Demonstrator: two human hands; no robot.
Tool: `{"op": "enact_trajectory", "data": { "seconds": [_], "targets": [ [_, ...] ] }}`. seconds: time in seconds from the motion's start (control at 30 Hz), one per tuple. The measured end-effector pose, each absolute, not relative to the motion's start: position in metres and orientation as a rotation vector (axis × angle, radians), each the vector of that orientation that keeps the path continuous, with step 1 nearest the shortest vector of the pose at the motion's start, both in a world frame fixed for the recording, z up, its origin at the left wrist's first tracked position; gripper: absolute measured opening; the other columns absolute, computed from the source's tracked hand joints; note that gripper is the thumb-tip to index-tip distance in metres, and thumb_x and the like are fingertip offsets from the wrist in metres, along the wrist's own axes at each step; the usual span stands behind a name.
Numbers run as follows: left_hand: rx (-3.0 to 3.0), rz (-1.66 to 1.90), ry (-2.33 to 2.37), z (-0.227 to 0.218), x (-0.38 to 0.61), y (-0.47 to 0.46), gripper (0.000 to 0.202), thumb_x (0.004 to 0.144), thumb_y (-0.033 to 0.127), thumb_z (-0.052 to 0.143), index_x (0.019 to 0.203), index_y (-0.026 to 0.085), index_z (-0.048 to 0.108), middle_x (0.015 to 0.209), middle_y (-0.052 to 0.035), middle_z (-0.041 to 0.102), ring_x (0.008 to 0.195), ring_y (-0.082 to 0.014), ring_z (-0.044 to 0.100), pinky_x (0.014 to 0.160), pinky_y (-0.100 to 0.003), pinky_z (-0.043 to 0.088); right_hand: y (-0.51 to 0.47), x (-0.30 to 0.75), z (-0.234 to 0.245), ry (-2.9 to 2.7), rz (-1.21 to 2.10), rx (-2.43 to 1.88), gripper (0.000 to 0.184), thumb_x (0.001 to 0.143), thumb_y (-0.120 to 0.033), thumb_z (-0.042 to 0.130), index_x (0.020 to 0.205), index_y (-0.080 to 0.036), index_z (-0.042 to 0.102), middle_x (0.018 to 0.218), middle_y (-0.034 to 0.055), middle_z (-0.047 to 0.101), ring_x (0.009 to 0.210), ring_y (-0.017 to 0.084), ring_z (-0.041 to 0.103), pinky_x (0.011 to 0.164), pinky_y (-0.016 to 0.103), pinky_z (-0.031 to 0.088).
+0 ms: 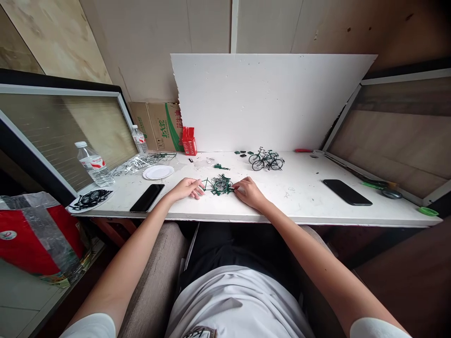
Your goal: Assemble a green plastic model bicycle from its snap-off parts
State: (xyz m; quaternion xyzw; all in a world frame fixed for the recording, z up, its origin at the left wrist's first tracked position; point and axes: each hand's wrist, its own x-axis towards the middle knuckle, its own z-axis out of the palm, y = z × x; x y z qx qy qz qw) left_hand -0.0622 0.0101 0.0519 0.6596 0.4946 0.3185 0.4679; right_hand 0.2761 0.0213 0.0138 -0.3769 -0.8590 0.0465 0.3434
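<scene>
On the white table between my hands lies a small cluster of green model bicycle parts (221, 184), with spoked wheels and thin frame pieces showing. My left hand (186, 188) rests at the cluster's left end, its fingers loosely bent and slightly apart beside a thin green frame piece (207, 186). At the right end, my right hand (248, 192) pinches a green bicycle part, mostly hidden by the fingers. Farther back, assembled dark green model bicycles (268, 160) stand close together. A loose green piece (221, 166) lies behind the cluster.
Phones lie left (147, 197) and right (347, 192). White plates (158, 172), a black-parts plate (90, 200), part sprues (148, 160) and water bottles (95, 164) stand left. A red box (189, 141) and white board (275, 103) stand behind. Tools (373, 184) and a green ring (427, 211) lie right.
</scene>
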Motion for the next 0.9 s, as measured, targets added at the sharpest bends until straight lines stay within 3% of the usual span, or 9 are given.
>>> {"op": "enact_trajectory", "data": {
  "seconds": [0.17,0.43,0.6,0.77,0.9],
  "targets": [
    [1.591,0.769,1.225,0.048,-0.062,0.01,0.073,0.082,0.077,0.071,0.108,0.009,0.075,0.095,-0.0188,0.081,0.068,-0.0209,0.074,0.068,-0.032,0.052,0.021,0.276,0.014,-2.23,0.075,-0.999,0.025,0.102,-0.032,0.059,0.113,-0.021,0.078,0.106,0.0112,0.078,0.109,0.033,0.061,0.096,0.047,0.051],
    [1.579,0.788,1.182,0.039,-0.066,0.013,0.055,0.079,0.06,0.081,0.102,0.01,0.075,0.102,-0.0176,0.08,0.07,-0.0177,0.073,0.066,-0.029,0.051,0.018,0.275,0.016,-2.209,0.051,-1.04,0.022,0.099,-0.027,0.061,0.113,-0.022,0.076,0.113,0.0124,0.076,0.112,0.035,0.061,0.097,0.049,0.051],
    [1.487,0.875,1.243,0.03,-0.061,0.018,0.043,0.084,0.051,0.078,0.099,0.013,0.068,0.086,-0.0125,0.079,0.063,-0.016,0.07,0.066,-0.029,0.053,0.03,0.276,0.018,-2.124,0.073,-1.12,0.025,0.101,-0.031,0.057,0.117,-0.022,0.075,0.114,0.0113,0.078,0.114,0.034,0.062,0.099,0.048,0.05],
    [1.428,0.964,1.248,0.02,-0.06,0.022,0.029,0.096,0.044,0.064,0.102,0.018,0.055,0.08,-0.0104,0.079,0.064,-0.0173,0.073,0.065,-0.028,0.054,0.063,0.266,0.027,-2.15,0.072,-1.229,0.029,0.102,-0.026,0.053,0.113,-0.022,0.08,0.106,0.0104,0.08,0.106,0.034,0.064,0.091,0.045,0.051],
    [1.444,0.999,1.284,0.017,-0.06,0.021,0.018,0.101,0.036,0.056,0.104,0.021,0.048,0.076,-0.007,0.078,0.06,-0.0161,0.07,0.064,-0.028,0.053,0.086,0.251,0.028,-2.185,0.075,-1.211,0.024,0.099,-0.024,0.06,0.107,-0.024,0.083,0.1,0.011,0.081,0.106,0.036,0.062,0.087,0.046,0.051]
  ]
}}
